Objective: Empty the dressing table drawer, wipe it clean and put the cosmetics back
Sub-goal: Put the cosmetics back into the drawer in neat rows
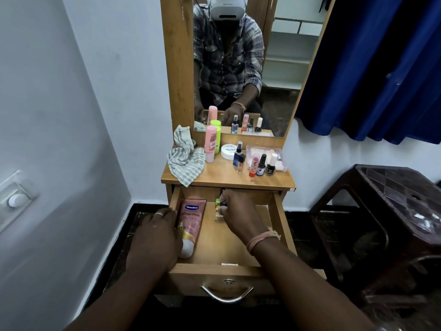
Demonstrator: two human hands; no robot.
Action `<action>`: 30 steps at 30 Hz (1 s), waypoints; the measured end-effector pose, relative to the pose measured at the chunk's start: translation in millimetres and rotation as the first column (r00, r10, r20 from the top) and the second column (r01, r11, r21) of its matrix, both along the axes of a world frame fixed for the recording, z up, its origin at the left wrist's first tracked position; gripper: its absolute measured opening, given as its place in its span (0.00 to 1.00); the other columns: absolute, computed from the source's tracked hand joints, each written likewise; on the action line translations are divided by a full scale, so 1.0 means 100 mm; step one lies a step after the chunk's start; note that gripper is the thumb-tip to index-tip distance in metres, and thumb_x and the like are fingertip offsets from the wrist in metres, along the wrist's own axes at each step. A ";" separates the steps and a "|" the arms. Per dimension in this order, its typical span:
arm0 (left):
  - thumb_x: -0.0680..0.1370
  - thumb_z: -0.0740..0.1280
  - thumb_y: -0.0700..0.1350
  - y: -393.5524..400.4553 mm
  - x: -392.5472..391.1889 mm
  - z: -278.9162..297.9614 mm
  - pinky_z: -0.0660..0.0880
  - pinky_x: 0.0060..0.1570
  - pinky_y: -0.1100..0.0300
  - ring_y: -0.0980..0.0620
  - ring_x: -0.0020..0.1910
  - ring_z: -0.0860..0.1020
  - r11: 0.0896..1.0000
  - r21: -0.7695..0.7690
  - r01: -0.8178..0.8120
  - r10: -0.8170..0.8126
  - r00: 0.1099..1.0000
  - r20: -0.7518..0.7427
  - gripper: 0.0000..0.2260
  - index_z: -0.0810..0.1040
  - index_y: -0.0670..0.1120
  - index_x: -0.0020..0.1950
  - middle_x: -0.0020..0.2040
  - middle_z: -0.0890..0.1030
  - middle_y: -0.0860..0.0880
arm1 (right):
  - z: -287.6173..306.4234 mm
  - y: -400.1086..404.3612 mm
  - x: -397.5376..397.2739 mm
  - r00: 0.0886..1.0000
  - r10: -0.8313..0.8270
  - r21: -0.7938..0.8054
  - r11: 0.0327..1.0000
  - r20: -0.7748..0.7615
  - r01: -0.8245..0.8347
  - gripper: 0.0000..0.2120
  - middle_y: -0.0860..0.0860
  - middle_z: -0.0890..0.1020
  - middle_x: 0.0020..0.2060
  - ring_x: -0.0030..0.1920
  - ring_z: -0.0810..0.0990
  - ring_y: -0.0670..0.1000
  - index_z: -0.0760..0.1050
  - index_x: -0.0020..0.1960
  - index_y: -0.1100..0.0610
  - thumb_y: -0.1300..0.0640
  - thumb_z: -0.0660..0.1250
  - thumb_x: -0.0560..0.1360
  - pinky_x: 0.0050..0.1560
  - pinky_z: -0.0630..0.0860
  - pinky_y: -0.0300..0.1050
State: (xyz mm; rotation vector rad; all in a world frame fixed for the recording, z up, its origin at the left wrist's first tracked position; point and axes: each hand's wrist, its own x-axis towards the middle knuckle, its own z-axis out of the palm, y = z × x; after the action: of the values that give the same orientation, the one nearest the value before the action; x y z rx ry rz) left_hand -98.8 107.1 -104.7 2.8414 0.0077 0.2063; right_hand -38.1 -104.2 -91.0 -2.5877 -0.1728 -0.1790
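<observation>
The wooden drawer [278,218] of the dressing table stands pulled out. A pink Vaseline tube [192,223] lies along its left side, cap toward me. My left hand [156,237] rests over the drawer's left wall, fingers curled against the tube. My right hand [238,213] reaches into the back middle of the drawer, its fingers closed on a small dark-capped bottle [223,203]. A small green item [217,201] and a pale little bottle [218,217] sit beside the fingers. A grey striped cloth [185,161] lies on the tabletop's left.
On the tabletop [222,174] stand a pink bottle [211,143], a green bottle [216,130], a white round jar [229,151], a spray bottle [239,157], nail polishes [266,164] and a clear packet [265,151]. A brown plastic stool [391,225] stands at the right, a blue curtain [381,68] above it.
</observation>
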 end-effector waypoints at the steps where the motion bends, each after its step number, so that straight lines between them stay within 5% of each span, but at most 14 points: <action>1: 0.75 0.63 0.46 0.00 0.00 0.00 0.78 0.54 0.49 0.46 0.55 0.77 1.000 0.001 0.000 0.000 1.000 0.002 0.15 0.79 0.51 0.61 0.61 0.80 0.49 | -0.02 0.02 0.01 1.000 -0.001 -0.012 1.000 -0.001 0.001 0.05 0.46 0.80 0.40 0.38 0.77 0.41 0.77 0.47 0.50 0.58 0.70 0.77 0.34 0.72 0.38; 9: 0.73 0.61 0.46 0.02 0.00 -0.02 0.78 0.54 0.49 0.45 0.55 0.77 1.000 0.016 0.019 -0.019 1.000 0.024 0.17 0.80 0.50 0.60 0.62 0.80 0.48 | -0.13 0.05 0.05 0.999 -0.007 -0.071 0.997 0.037 0.010 0.08 0.45 0.80 0.37 0.37 0.80 0.45 0.74 0.43 0.49 0.61 0.68 0.76 0.37 0.83 0.51; 16: 0.74 0.63 0.46 0.02 0.01 -0.03 0.78 0.56 0.49 0.45 0.57 0.77 1.000 0.017 0.012 -0.012 1.000 0.021 0.19 0.80 0.49 0.64 0.64 0.80 0.48 | -0.10 0.04 0.01 0.999 -0.007 -0.029 1.000 0.053 0.009 0.05 0.45 0.80 0.41 0.40 0.79 0.44 0.76 0.47 0.48 0.57 0.72 0.76 0.41 0.82 0.49; 20: 0.75 0.65 0.45 0.02 0.01 -0.03 0.78 0.56 0.48 0.44 0.58 0.78 1.000 0.014 0.011 -0.011 1.000 0.022 0.19 0.80 0.49 0.65 0.64 0.80 0.47 | 0.08 -0.06 0.00 0.990 -0.009 0.044 0.999 0.138 0.003 0.05 0.44 0.79 0.40 0.38 0.78 0.41 0.77 0.46 0.49 0.50 0.69 0.79 0.37 0.78 0.40; 23: 0.75 0.66 0.45 0.01 0.01 -0.02 0.78 0.57 0.49 0.44 0.59 0.77 1.000 0.014 0.014 -0.014 1.000 0.019 0.19 0.80 0.49 0.66 0.65 0.80 0.47 | 0.33 -0.22 0.11 0.952 -0.101 0.120 0.990 0.291 0.068 0.04 0.46 0.79 0.44 0.43 0.77 0.43 0.78 0.51 0.52 0.53 0.69 0.79 0.41 0.72 0.35; 26: 0.75 0.67 0.45 0.00 0.01 -0.01 0.78 0.57 0.49 0.44 0.59 0.77 1.000 0.001 0.005 -0.005 1.000 0.023 0.19 0.80 0.48 0.66 0.65 0.80 0.47 | 0.57 -0.41 0.25 0.890 -0.224 0.172 0.971 0.398 0.167 0.06 0.53 0.78 0.52 0.52 0.77 0.51 0.78 0.56 0.58 0.61 0.65 0.81 0.51 0.75 0.44; 30: 0.75 0.67 0.45 -0.01 0.01 -0.01 0.76 0.60 0.48 0.43 0.62 0.76 1.000 0.006 0.004 -0.004 1.000 0.016 0.20 0.79 0.48 0.68 0.68 0.78 0.47 | 0.73 -0.59 0.43 0.896 -0.276 0.082 0.961 0.346 0.265 0.18 0.56 0.77 0.62 0.61 0.77 0.55 0.76 0.68 0.59 0.65 0.64 0.79 0.61 0.75 0.48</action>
State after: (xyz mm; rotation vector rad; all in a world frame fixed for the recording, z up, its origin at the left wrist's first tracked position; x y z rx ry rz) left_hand -98.3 106.4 -106.0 2.8451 -0.0015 0.2291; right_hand 5.1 -163.4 -18.3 -2.5148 0.0644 -0.7483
